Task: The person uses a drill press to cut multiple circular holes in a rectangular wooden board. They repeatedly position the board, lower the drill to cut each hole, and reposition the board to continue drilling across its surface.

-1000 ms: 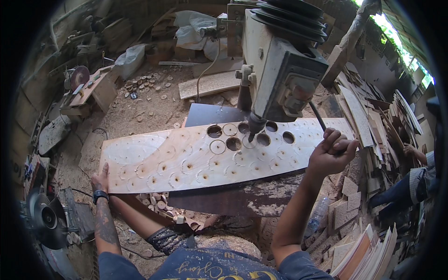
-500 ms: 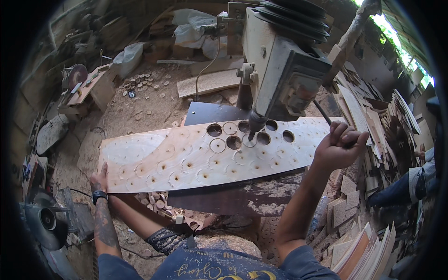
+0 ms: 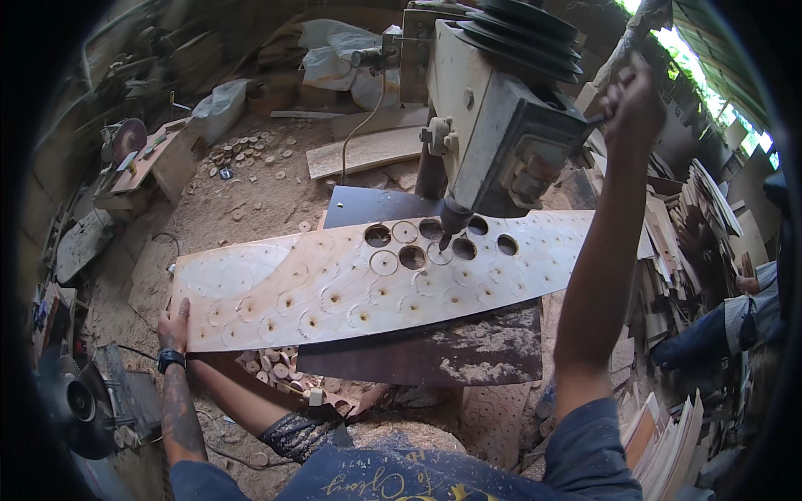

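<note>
A long pale wooden board [image 3: 251, 292] with a curved near edge lies under the drill press [image 3: 493, 125]. Several round holes and ring cuts mark its far right part, with small drilled spots over the rest. The drill chuck [image 3: 455, 217] is low, its cutter close to one ring cut. My left hand [image 3: 173, 330] grips the board's left end, thumb on top. Raised at the upper right, my right hand [image 3: 632, 104] is closed around the end of the drill press lever [image 3: 595, 122], slightly blurred.
A dark work surface [image 3: 493, 346] dusted with shavings supports the board. Cut discs [image 3: 271, 365] lie below it and others [image 3: 242, 154] on the floor. A grinder-like machine [image 3: 81, 401] stands at left, stacked wood strips [image 3: 668, 434] at right. Another person's leg [image 3: 702, 334] shows at far right.
My right hand has swung up and away with the lever. The board and my left hand keep nearly the same place; the view has shifted slightly.
</note>
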`<state>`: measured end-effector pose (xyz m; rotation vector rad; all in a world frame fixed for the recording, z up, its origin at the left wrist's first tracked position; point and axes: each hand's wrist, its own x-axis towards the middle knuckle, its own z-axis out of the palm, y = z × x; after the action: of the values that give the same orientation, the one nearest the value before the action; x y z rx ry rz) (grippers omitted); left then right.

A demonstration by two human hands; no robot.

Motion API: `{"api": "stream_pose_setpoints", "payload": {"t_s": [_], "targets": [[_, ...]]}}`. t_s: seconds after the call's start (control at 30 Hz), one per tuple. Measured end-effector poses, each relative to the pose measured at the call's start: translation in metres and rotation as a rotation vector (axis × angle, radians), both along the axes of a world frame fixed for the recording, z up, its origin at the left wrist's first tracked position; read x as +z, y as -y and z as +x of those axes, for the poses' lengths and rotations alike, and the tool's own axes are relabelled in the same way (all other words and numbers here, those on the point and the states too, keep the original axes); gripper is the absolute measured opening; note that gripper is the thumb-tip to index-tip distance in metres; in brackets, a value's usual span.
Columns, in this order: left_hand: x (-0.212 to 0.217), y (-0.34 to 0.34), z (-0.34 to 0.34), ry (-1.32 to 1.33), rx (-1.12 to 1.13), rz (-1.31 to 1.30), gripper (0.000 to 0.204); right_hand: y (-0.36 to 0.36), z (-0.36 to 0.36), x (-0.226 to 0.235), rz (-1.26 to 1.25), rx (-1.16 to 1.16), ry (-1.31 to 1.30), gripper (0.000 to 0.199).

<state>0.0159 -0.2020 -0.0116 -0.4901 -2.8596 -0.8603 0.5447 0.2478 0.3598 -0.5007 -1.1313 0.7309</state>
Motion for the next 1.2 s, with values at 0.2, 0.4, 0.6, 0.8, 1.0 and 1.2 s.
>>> {"api": "stream_pose_setpoints", "payload": {"t_s": [0.2,0.4,0.6,0.8,1.0,1.2], "targets": [[-0.005,0.054,-0.043,0.102,-0.111,0.090,0.066,-0.077,-0.031,0.032,-0.229,-0.185,0.308,0.030],[-0.021,0.122,-0.092,0.081,-0.064,0.059,0.060,-0.096,-0.034,0.032,-0.293,-0.108,0.219,0.031],[-0.027,0.091,-0.074,0.009,-0.129,0.120,0.060,-0.112,-0.022,0.028,-0.243,-0.138,0.266,0.031],[-0.011,0.097,-0.020,0.118,-0.089,0.056,0.062,-0.115,-0.023,0.033,-0.187,-0.315,0.327,0.031],[0.000,0.111,0.002,0.075,-0.064,0.015,0.059,-0.090,-0.026,0.030,-0.114,-0.353,0.262,0.027],[0.002,0.120,0.015,0.123,-0.046,0.039,0.058,-0.023,-0.017,0.010,0.008,-0.073,0.034,0.037]]}}
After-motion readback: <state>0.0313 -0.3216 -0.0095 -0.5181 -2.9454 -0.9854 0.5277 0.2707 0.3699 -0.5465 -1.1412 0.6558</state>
